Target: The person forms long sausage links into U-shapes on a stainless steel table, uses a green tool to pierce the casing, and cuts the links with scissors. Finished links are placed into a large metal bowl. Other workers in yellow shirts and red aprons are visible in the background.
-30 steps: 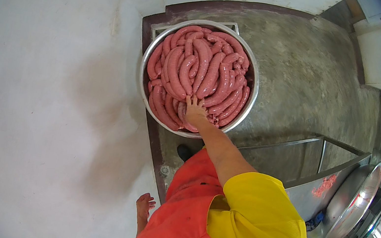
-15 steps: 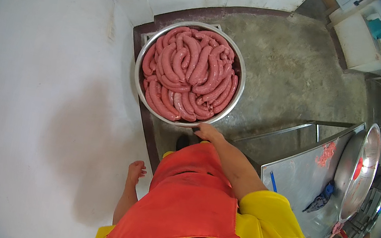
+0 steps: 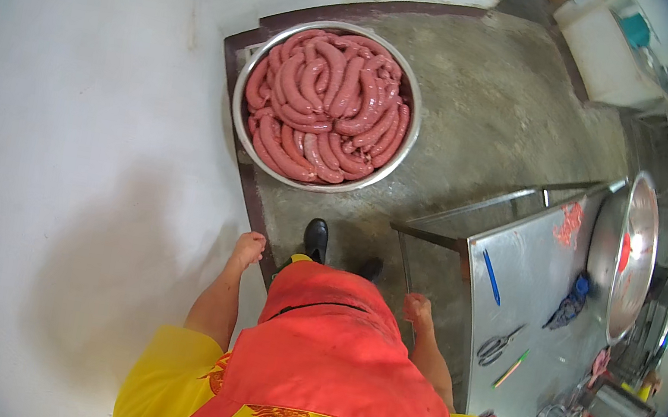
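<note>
L hand & R hand hang fisted, seemingly empty, w/ pink curved sausages in round silver-metal basin fwd of both, prob a pause, any grip needing fwd reach.

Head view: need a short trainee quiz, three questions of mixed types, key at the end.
1. True or false: the left hand and the right hand are both clear of the metal basin.
2. On the steel table, which lies nearest the scissors? A) blue stick B) green-and-yellow stick C) dark blue cloth
3. What is heaped in the basin?

Key: 1. True. 2. B. 3. Pink sausages.
</note>
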Demonstrator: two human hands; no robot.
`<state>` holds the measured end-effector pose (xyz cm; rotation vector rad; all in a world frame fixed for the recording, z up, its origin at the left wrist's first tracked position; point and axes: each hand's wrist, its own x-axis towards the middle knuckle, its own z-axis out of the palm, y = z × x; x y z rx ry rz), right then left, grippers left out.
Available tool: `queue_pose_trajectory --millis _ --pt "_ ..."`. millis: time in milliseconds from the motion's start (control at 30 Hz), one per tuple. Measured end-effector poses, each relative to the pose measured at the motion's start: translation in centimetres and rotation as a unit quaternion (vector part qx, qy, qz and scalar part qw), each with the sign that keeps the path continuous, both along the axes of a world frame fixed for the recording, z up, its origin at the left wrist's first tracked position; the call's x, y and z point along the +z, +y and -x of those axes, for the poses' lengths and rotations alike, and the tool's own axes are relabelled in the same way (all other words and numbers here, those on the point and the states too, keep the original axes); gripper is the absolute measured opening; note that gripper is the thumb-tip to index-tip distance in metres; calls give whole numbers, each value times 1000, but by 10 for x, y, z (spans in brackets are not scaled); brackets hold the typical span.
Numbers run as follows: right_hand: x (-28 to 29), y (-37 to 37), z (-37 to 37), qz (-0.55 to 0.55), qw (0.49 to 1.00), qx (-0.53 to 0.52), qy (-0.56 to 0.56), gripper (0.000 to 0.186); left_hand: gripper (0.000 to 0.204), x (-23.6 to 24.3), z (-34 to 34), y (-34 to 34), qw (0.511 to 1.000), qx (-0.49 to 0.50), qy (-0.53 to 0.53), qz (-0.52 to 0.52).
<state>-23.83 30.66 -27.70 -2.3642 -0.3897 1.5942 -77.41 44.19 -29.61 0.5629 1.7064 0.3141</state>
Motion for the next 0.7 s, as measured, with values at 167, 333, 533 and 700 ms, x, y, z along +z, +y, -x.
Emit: queue_pose_trajectory --millis 167,333,533,700 --pt "26 -79 4 -5 998 -55 18 41 11 -32 -16 -12 991 -120 -44 -32" --pt "96 -130 7 -162 965 -205 2 32 13 52 -138 18 973 -228 12 -24" --pt "308 -245 -48 -415 769 -436 -215 15 22 347 -352 -20 799 -239 -219 -506" --pt "521 -390 -19 -662 409 -225 -586 9 46 553 -445 -148 357 -307 -513 -717"
